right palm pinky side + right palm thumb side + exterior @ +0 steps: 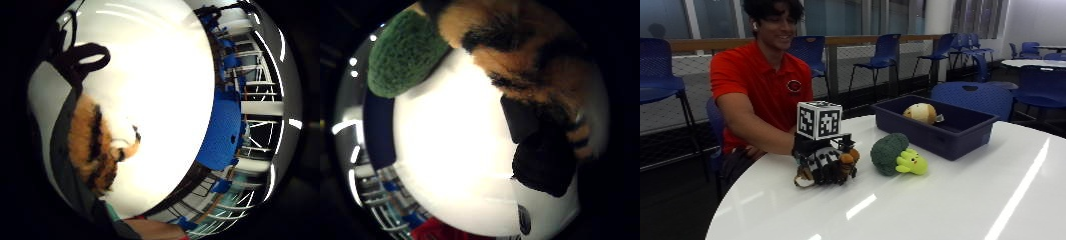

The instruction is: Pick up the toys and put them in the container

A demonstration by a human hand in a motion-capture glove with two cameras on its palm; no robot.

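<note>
On round white glossy surface (939, 200), near person's edge: black-gloved right hand (823, 162), fingers curled round orange-and-black striped plush toy (848, 159), toy resting on or just above surface. Just beside: green plush broccoli toy with yellow-green face (896, 155), untouched. Beyond, well apart from hand: dark blue rectangular plastic container (953, 135), holding tan round plush toy (921, 113). Step judged in hand: grasp of striped toy, lift not yet made. Next move calls for raising, carrying past broccoli, release over container. Writing, brands: none legible.
</note>
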